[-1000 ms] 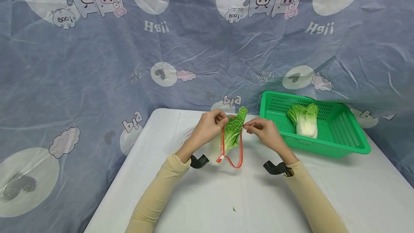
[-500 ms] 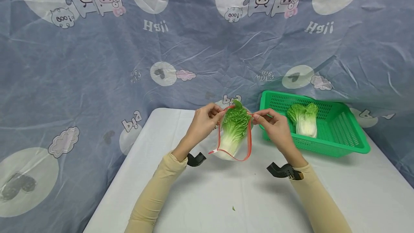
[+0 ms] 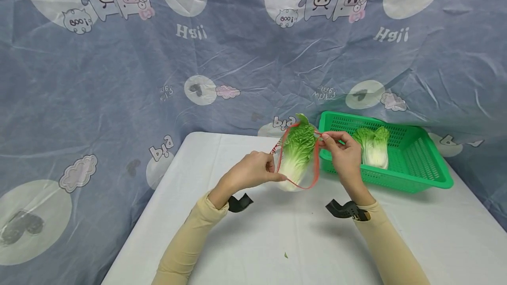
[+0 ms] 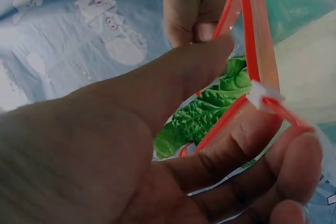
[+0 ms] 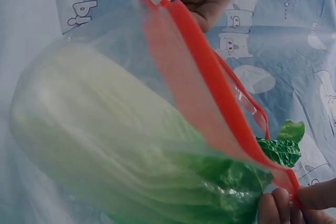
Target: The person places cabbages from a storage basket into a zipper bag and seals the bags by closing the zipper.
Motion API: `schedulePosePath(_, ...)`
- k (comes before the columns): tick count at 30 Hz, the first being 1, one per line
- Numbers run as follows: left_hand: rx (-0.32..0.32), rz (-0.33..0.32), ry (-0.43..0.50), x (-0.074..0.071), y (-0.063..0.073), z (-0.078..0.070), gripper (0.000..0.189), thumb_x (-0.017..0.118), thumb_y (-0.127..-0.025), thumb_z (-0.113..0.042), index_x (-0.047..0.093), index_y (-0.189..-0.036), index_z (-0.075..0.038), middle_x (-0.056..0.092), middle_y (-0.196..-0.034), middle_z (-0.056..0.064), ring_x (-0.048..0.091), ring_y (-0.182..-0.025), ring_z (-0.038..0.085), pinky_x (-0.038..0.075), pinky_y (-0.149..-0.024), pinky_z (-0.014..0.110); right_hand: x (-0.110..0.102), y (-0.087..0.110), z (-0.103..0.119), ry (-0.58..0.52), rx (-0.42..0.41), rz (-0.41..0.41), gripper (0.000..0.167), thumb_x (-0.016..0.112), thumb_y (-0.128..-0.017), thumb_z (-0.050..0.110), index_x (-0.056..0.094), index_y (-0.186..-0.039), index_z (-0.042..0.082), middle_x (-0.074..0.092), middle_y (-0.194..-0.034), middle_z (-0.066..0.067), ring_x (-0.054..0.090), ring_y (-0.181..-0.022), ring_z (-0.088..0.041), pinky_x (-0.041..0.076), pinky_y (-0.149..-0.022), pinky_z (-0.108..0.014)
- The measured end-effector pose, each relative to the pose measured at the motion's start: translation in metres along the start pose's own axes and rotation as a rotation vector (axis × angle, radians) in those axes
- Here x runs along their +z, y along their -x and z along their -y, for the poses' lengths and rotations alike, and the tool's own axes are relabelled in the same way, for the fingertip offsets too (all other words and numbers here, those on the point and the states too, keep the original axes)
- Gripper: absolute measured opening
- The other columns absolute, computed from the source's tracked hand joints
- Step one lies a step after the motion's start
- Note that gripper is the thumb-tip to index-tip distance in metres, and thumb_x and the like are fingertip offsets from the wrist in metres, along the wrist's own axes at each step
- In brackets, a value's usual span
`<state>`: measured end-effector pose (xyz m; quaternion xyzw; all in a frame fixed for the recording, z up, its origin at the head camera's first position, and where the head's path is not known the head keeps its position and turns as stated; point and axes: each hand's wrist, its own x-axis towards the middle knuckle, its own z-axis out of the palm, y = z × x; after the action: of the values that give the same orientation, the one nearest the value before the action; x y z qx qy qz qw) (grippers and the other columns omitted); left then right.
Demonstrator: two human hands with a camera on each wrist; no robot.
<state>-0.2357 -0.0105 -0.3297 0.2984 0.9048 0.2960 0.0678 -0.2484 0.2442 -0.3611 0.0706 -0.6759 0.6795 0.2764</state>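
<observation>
A clear slider zip bag [image 5: 79, 106] with a red zip rim is held with its mouth spread apart. Inside it is a napa cabbage [image 3: 295, 153], pale base toward me and green leaves away; one leaf tip pokes past the rim. My right hand [image 3: 341, 153] pinches the bag's red rim at the far right corner. My left hand [image 3: 253, 173] is at the near left of the rim, thumb and fingers spread either side of it. The white slider [image 4: 258, 95] shows just beyond its fingers in the left wrist view.
A green plastic basket [image 3: 420, 168] stands at the back right of the white-covered table [image 3: 253, 241], with another napa cabbage [image 3: 375, 151] in it. A small leaf scrap [image 3: 286, 255] lies near the front. A printed grey-blue cloth [image 3: 119, 109] hangs behind.
The bag's mouth has widened and turned, showing more cabbage. My right hand has moved right with its rim; my left hand has let go of the far rim and come down toward the slider end.
</observation>
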Motion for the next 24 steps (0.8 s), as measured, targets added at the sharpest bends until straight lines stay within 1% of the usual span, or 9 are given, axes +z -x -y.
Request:
schedulePosePath(2,0.021,0.025,-0.024,0.000,0.000,0.000,0.026,0.079,-0.079,-0.030,0.059,-0.073,-0.014,0.055,-0.066,-0.005,0.048,-0.058,0.008,0.040,-0.056,0.021,0.000,-0.001,-0.001,-0.012,0.000,-0.038,0.026,0.070,-0.088,0.013,0.066,-0.103,-0.008,0.069,-0.085,-0.004,0.070,-0.068,-0.009,0.058,-0.070,-0.026)
schedulePosePath(4,0.045,0.023,-0.022,0.000,-0.001,0.001,0.021,0.079,-0.079,-0.023,0.061,-0.075,-0.014,0.056,-0.067,-0.005,0.049,-0.060,0.008,0.040,-0.057,0.021,-0.001,-0.001,-0.001,-0.016,-0.002,-0.059,0.027,0.070,-0.088,0.014,0.066,-0.103,-0.008,0.069,-0.084,-0.004,0.070,-0.068,-0.009,0.058,-0.070,-0.026)
schedulePosePath(8,0.086,-0.052,0.010,-0.001,-0.005,0.003,0.010,0.075,-0.084,-0.016,0.068,-0.078,-0.014,0.062,-0.070,-0.005,0.053,-0.062,0.007,0.043,-0.058,0.020,-0.004,-0.001,0.000,-0.025,-0.011,-0.076,0.027,0.069,-0.089,0.014,0.065,-0.104,-0.009,0.070,-0.083,-0.003,0.069,-0.067,-0.010,0.058,-0.070,-0.026)
schedulePosePath(11,0.103,-0.148,0.045,-0.003,-0.007,0.004,0.007,0.073,-0.086,-0.017,0.070,-0.081,-0.014,0.066,-0.075,-0.005,0.058,-0.065,0.008,0.046,-0.059,0.020,-0.007,-0.003,0.002,-0.019,-0.019,-0.083,0.027,0.070,-0.088,0.014,0.065,-0.104,-0.008,0.070,-0.082,-0.001,0.069,-0.067,-0.009,0.057,-0.070,-0.024)
schedulePosePath(16,0.124,-0.372,0.137,-0.008,-0.008,0.006,0.005,0.072,-0.087,-0.017,0.071,-0.088,-0.013,0.069,-0.082,-0.003,0.063,-0.071,0.010,0.050,-0.064,0.021,-0.014,-0.006,0.011,-0.005,-0.037,-0.069,0.025,0.070,-0.088,0.014,0.066,-0.104,-0.005,0.070,-0.077,-0.001,0.068,-0.064,-0.009,0.056,-0.069,-0.022)
schedulePosePath(18,0.135,-0.467,0.178,-0.011,-0.008,0.006,0.006,0.073,-0.086,-0.016,0.072,-0.090,-0.012,0.070,-0.084,-0.002,0.064,-0.075,0.010,0.052,-0.068,0.021,-0.018,-0.007,0.015,0.006,-0.042,-0.042,0.025,0.069,-0.089,0.014,0.065,-0.104,-0.005,0.070,-0.073,-0.002,0.068,-0.063,-0.010,0.056,-0.070,-0.022)
schedulePosePath(20,0.155,-0.551,0.208,-0.013,-0.009,0.007,0.009,0.074,-0.085,-0.016,0.072,-0.091,-0.010,0.070,-0.085,0.000,0.065,-0.078,0.010,0.054,-0.072,0.021,-0.021,-0.007,0.019,0.017,-0.035,0.003,0.025,0.068,-0.090,0.014,0.064,-0.104,-0.006,0.070,-0.075,-0.003,0.068,-0.065,-0.010,0.056,-0.073,-0.023)
schedulePosePath(22,0.176,-0.608,0.226,-0.014,-0.009,0.007,0.012,0.074,-0.084,-0.016,0.072,-0.093,-0.008,0.069,-0.085,0.001,0.065,-0.079,0.011,0.054,-0.076,0.021,-0.024,-0.007,0.023,0.044,0.004,0.060,0.028,0.067,-0.091,0.016,0.062,-0.106,-0.007,0.070,-0.078,-0.003,0.069,-0.067,-0.010,0.056,-0.075,-0.022)
schedulePosePath(24,0.199,-0.637,0.234,-0.015,-0.010,0.007,0.014,0.075,-0.083,-0.016,0.072,-0.093,-0.007,0.069,-0.085,0.002,0.065,-0.079,0.012,0.054,-0.077,0.021,-0.025,-0.008,0.025,0.108,0.065,0.104,0.033,0.065,-0.092,0.024,0.061,-0.108,-0.005,0.071,-0.083,-0.001,0.070,-0.071,-0.010,0.056,-0.077,-0.022)
